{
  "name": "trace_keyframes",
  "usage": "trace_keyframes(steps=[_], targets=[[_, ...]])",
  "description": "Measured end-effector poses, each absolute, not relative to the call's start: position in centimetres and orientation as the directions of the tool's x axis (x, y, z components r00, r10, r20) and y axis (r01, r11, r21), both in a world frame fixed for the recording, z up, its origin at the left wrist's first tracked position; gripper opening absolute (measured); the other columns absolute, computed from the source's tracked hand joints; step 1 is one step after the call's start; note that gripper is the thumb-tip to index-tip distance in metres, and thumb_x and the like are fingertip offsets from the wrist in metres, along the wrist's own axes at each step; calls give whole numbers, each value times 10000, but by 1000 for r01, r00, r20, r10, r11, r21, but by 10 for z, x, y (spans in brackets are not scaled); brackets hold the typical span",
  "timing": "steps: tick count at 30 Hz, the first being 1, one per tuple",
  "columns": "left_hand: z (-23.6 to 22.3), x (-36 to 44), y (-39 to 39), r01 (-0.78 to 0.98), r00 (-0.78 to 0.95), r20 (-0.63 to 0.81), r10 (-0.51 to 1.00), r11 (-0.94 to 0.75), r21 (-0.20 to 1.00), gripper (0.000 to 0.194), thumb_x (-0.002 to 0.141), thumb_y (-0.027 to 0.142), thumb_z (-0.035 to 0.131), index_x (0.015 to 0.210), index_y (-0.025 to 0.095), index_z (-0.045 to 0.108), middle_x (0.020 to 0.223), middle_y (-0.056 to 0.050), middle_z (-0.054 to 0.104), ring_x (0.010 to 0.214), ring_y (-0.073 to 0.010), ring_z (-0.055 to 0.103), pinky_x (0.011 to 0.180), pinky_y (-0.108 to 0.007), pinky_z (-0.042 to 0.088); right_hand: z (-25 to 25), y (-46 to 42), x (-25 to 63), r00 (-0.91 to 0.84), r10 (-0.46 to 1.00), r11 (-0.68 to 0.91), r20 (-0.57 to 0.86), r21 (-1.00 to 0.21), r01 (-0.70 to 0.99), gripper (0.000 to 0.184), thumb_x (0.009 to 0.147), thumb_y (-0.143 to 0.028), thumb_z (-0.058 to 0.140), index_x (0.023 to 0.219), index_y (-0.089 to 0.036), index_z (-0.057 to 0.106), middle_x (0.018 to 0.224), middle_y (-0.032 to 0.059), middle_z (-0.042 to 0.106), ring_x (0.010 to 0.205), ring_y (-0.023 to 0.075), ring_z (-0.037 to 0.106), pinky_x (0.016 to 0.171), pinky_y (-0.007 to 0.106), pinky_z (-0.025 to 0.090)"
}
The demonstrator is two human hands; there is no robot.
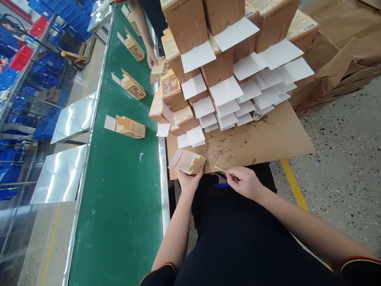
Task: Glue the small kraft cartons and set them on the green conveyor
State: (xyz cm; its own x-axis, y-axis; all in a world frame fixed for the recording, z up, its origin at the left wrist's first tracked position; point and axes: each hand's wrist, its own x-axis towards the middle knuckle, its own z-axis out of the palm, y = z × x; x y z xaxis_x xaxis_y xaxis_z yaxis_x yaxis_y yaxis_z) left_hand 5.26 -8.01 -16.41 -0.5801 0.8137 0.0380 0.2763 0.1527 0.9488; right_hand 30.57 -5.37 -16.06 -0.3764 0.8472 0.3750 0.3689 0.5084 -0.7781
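My left hand (189,181) is closed around a small cardboard box (187,162) whose end flaps stand open; a white flap with a red strip points left. Close by on the right, my right hand (244,182) pinches a thin pale stick (219,169), its tip pointing toward the box and apart from it. Both hands are at the near edge of a brown cardboard sheet (262,145) marked with dark wet spots. Beyond them rises a stack of brown cartons (218,67) with white flaps (226,90) sticking out toward me.
A green conveyor belt (119,206) runs along my left, carrying several open boxes (131,126). A co-worker's hand (151,58) holds a box at the belt's far side. A small clear round container (257,115) sits beside the stack. Brown paper (336,67) lies at the right.
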Motion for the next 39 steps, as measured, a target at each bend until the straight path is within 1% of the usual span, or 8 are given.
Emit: trace_keyframes(steps=[8, 14, 17, 28, 32, 35, 37, 39], targets=[[-164, 44, -80, 313, -631, 28, 775, 221, 924, 920, 605, 432, 1098, 1326, 232, 563, 1340, -195, 748, 1368, -451, 749, 1168, -602, 639, -146, -69, 314, -324, 896, 398, 305, -875, 277, 242, 1027, -167, 636, 831, -239, 759, 662, -17, 669, 521, 121, 553, 522, 259, 481], [-150, -71, -108, 311, -836, 176, 519, 185, 932, 1100, 639, 445, 1089, 1485, 317, 398, 1584, -187, 626, 1480, -406, 690, 1237, -651, 587, -140, -64, 336, -156, 956, 285, 248, -908, 306, 185, 1029, -283, 700, 903, -251, 832, 660, -10, 710, 504, 131, 595, 491, 248, 532], [-147, -123, -115, 330, -858, 209, 469, 193, 924, 1184, 620, 460, 1088, 1533, 291, 353, 1637, -230, 565, 1519, -409, 661, 1252, -641, 572, -138, -55, 342, -131, 959, 280, 250, -905, 321, 198, 1023, -340, 730, 870, -253, 821, 637, -11, 703, 491, 130, 598, 487, 245, 542], [-147, -167, -77, 211, -825, 92, 557, 153, 965, 1185, 565, 239, 1035, 1530, 262, 348, 1680, -250, 532, 1591, -364, 597, 1299, -532, 522, -129, -41, 322, -225, 927, 358, 302, -890, 283, 155, 1006, -281, 742, 878, -245, 822, 634, -16, 706, 483, 126, 605, 490, 253, 531], [-139, -165, -72, 200, -801, 52, 597, 184, 962, 1250, 529, 225, 1060, 1536, 277, 322, 1671, -245, 532, 1569, -369, 602, 1312, -553, 492, -126, -36, 334, -185, 919, 391, 347, -862, 324, 152, 1008, -260, 744, 879, -253, 824, 634, -23, 706, 475, 124, 608, 484, 253, 530], [-130, -155, -83, 393, -834, 256, 489, 199, 898, 1215, 607, 300, 1024, 1569, 288, 282, 1688, -217, 471, 1628, -370, 503, 1373, -590, 380, -130, -36, 368, -97, 922, 377, 374, -818, 433, 145, 1005, -316, 758, 892, -260, 829, 704, 2, 768, 517, 160, 678, 528, 293, 597], [-121, -148, -87, 559, -813, 488, 317, 195, 806, 979, 786, 385, 880, 1571, 296, 301, 1659, -178, 451, 1633, -363, 464, 1378, -605, 351, -134, -40, 394, -14, 918, 348, 395, -790, 505, 135, 1000, -352, 774, 910, -273, 835, 723, 9, 780, 534, 191, 702, 535, 334, 616], [-105, -141, -73, 671, -735, 634, 238, 129, 730, 677, 927, 421, 690, 1522, 295, 395, 1557, -141, 515, 1549, -351, 534, 1319, -597, 426, -137, -44, 412, 77, 917, 291, 391, -789, 541, 133, 1004, -375, 783, 919, -292, 841, 705, 10, 760, 528, 215, 694, 526, 375, 614]])
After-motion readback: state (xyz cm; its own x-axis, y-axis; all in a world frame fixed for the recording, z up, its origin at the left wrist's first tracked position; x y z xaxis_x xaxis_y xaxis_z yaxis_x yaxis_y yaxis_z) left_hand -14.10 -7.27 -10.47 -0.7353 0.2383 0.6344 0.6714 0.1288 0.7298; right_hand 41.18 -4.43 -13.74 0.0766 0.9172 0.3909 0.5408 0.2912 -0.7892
